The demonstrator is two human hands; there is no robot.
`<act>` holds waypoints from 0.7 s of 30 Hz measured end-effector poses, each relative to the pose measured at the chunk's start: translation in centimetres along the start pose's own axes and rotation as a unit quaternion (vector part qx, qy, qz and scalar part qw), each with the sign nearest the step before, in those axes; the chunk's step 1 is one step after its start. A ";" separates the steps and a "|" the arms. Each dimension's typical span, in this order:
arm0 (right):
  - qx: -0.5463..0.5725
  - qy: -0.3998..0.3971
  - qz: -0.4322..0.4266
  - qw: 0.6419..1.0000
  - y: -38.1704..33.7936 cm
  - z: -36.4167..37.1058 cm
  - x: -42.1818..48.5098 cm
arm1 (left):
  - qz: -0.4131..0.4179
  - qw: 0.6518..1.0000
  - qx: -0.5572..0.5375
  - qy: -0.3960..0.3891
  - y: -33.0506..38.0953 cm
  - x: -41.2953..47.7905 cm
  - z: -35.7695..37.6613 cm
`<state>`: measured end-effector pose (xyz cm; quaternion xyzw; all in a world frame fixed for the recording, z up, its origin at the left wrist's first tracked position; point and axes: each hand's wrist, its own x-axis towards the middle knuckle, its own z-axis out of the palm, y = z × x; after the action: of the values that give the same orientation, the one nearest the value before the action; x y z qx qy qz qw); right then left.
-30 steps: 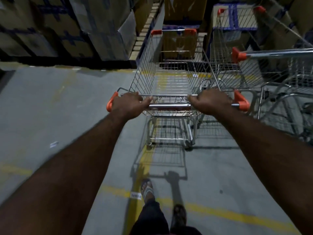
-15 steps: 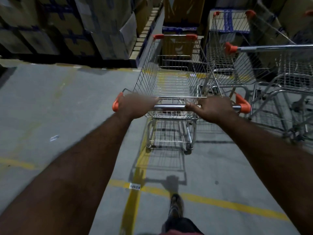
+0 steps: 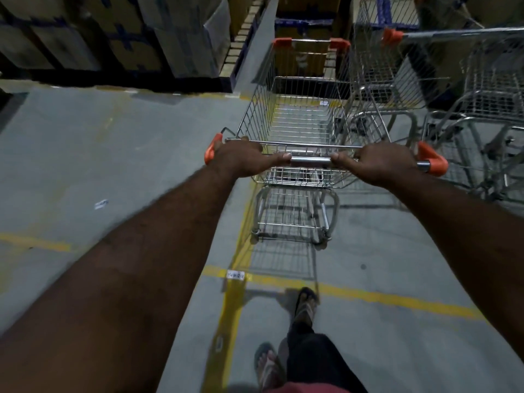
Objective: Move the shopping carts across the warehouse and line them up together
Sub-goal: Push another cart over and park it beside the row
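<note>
1. Head view, the hands: I saw the left hand [image 3: 241, 160] curled around the chrome handle bar [image 3: 310, 160] of a wire shopping cart [image 3: 297, 117], close to the orange cap at the left end. The right hand [image 3: 380, 163] gripped the same bar near the orange cap at the right end. Both thumbs lay along the bar and pointed toward each other.
2. Head view, the cart: it stood in front of me on the grey floor, over a yellow floor line [image 3: 235, 293]. Its basket was empty and its nose pointed toward the stacked cardboard boxes [image 3: 303, 58] at the far side.
3. Head view, the other carts: just beside it on the right stood a parked cart [image 3: 493, 69] and a second parked cart [image 3: 380, 52] behind that one. I could not tell if their frames touched my cart.
4. Progress, as I judged it: at least two carts seemed placed already. This one was nearly beside them, but both hands had hold of it and it was not set in the row. It needed a short push and some straightening. I could not see whether more carts waited elsewhere.
</note>
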<state>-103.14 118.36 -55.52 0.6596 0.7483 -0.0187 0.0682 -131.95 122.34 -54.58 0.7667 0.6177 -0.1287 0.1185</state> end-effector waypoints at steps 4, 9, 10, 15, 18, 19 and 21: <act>-0.017 -0.003 0.016 1.000 -1.1 0.1 -2.5 | -0.007 1.000 0.001 0.011 -0.2 -3.1 0.9; -0.020 0.008 -0.017 1.000 -2.1 0.5 -4.9 | -0.016 1.000 0.007 0.018 -0.1 -6.2 2.0; -0.022 0.014 -0.023 0.999 -2.2 0.6 -5.3 | -0.019 1.000 0.008 0.018 -0.1 -6.8 2.1; -0.012 0.000 -0.027 1.000 -3.0 1.0 -7.8 | -0.023 1.000 0.005 -0.008 0.0 -10.1 2.9; -0.011 0.015 -0.038 0.999 -3.4 1.7 -9.2 | -0.030 0.999 0.007 -0.013 0.2 -12.1 3.4; -0.006 0.014 -0.040 0.999 -3.6 1.9 -9.8 | -0.034 0.999 0.006 -0.010 0.3 -12.7 3.6; -0.003 0.012 -0.044 0.999 -3.8 2.2 -10.8 | -0.035 0.999 0.004 0.001 0.4 -13.8 4.2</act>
<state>-105.39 106.96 -56.54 0.6259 0.7775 -0.0112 0.0607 -134.56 108.22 -53.73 0.7449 0.6440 -0.1348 0.1106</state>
